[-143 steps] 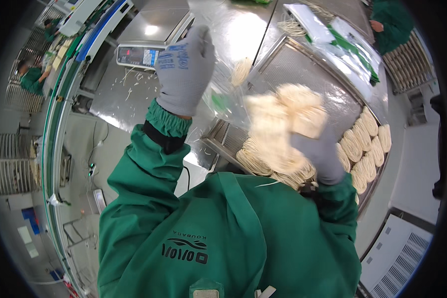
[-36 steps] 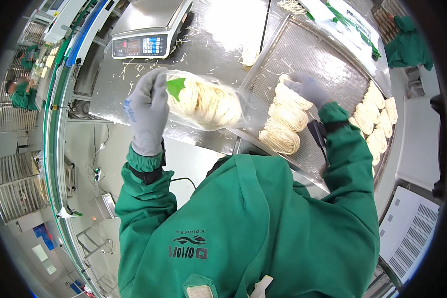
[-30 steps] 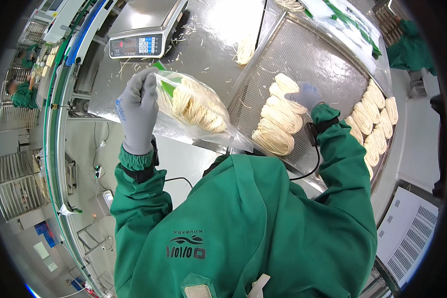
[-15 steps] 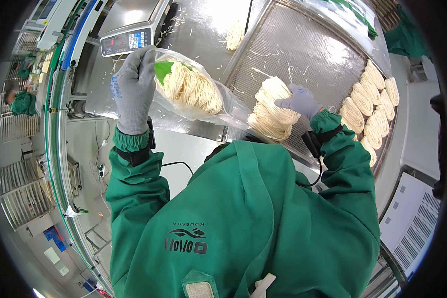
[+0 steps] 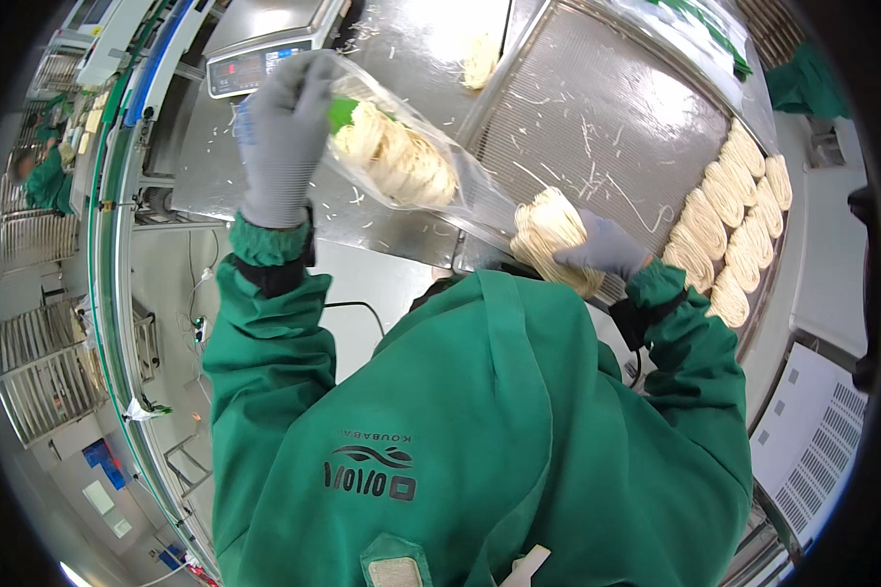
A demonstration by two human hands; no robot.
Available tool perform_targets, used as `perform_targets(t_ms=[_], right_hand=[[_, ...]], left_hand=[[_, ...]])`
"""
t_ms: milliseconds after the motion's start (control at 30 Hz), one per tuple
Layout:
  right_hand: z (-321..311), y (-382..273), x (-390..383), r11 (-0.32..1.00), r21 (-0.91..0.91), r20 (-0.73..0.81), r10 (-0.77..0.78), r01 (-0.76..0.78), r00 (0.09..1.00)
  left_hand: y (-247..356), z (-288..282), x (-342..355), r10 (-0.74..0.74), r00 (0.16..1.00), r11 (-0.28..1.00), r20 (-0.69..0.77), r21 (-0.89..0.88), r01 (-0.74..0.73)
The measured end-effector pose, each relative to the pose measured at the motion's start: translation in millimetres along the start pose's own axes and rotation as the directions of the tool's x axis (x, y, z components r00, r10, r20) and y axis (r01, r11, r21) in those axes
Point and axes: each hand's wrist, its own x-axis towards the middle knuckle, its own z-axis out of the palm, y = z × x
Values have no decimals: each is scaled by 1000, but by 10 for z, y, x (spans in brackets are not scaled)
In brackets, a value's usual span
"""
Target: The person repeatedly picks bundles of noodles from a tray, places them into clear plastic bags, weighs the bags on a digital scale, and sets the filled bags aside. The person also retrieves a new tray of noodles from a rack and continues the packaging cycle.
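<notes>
My left hand (image 5: 289, 147), in a grey glove, is closed on the upper edge of a clear plastic bag (image 5: 480, 191). Inside the bag lie pale noodles (image 5: 411, 166) and a green piece near my left fingers. The bag stretches right toward a loose noodle bundle (image 5: 548, 235) at the near side of the metal tray (image 5: 587, 108). My right hand (image 5: 609, 247), also gloved in grey, grips that bundle from its right side; some fingertips are hidden. Whether the bag's right end touches the bundle, I cannot tell.
Rows of noodle bundles (image 5: 719, 210) line the tray's right side. A digital scale (image 5: 250, 68) stands at the far left of the steel table (image 5: 401, 68), near a small noodle bundle (image 5: 480, 61). Noodle scraps are scattered about. A conveyor rail (image 5: 117, 235) runs along the left.
My left hand has moved right and slightly away, and the bag has shifted right with it. My right hand and its noodle bundle have come slightly nearer and to the right.
</notes>
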Motion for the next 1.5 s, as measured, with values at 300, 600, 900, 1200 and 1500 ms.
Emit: perform_targets(t_ms=[300, 600, 900, 1200, 1500], right_hand=[[-433, -985, -623, 669, 710, -80, -235, 221, 969], [47, -1944, 165, 723, -78, -564, -600, 687, 567], [-142, -1993, 95, 553, 711, 88, -683, 435, 725], [-34, -2384, 335, 610, 616, -79, -581, 498, 810], [-118, -2969, 354, 645, 479, -200, -579, 595, 790]], left_hand=[[-15, 109, -7, 65, 994, 985, 91, 153, -78], [96, 44, -94, 168, 950, 921, 264, 302, -247], [272, -14, -509, 449, 793, 687, 411, 409, -601], [634, 248, -623, 402, 749, 628, 527, 437, -644], [360, 276, -632, 430, 808, 729, 402, 374, -574]])
